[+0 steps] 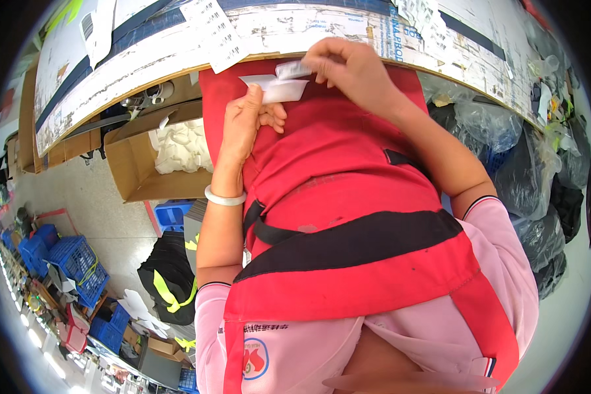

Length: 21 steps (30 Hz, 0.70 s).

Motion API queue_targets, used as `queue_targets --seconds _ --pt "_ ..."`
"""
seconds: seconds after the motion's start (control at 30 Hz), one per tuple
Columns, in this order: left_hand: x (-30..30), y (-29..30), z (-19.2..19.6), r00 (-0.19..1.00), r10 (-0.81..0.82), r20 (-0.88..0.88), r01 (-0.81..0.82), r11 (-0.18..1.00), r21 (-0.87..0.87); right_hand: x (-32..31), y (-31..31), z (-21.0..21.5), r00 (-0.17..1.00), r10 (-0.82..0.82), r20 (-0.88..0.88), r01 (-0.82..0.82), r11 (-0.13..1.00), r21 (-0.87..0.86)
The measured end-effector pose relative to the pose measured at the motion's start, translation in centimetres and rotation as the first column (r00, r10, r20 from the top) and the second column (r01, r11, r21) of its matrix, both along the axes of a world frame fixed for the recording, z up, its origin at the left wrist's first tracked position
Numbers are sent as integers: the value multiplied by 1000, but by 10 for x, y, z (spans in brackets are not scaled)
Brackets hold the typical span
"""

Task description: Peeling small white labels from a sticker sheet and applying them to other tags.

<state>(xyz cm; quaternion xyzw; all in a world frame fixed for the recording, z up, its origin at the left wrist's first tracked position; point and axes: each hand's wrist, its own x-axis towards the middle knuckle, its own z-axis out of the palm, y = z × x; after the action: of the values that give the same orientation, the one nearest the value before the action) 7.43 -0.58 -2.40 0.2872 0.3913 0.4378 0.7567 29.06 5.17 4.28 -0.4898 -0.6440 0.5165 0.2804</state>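
Observation:
My left hand is closed on a white slip, pinched between thumb and fingers above the red apron. The slip looks like paper or thin film; which it is I cannot tell. Just above it, my right hand grips the end of a small whitish strip, perhaps a label, slightly smeared by motion. Strip and slip overlap in the picture, so whether they touch is unclear. Close by, a white sheet of printed labels hangs over the near edge of the worktable.
Below the table on the left stands an open cardboard box with crumpled white pieces. Blue crates and a black bag with yellow-green straps lie on the left floor. Stuffed plastic bags crowd the right side.

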Motion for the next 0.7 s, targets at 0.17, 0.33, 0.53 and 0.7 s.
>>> queue_targets --seconds 0.17,0.33,0.53,0.7 --pt "7 2 10 990 20 -136 -20 1000 1 15 39 4 998 -59 27 62 990 -125" --pt "6 2 7 984 5 -177 -4 1000 4 16 52 4 997 -54 50 64 974 -218" --pt "6 2 6 981 -10 -192 11 1000 0 12 55 7 996 -85 1 82 958 -273" --pt "6 3 8 983 -13 -184 13 1000 -3 12 56 9 998 -63 9 64 962 -266"
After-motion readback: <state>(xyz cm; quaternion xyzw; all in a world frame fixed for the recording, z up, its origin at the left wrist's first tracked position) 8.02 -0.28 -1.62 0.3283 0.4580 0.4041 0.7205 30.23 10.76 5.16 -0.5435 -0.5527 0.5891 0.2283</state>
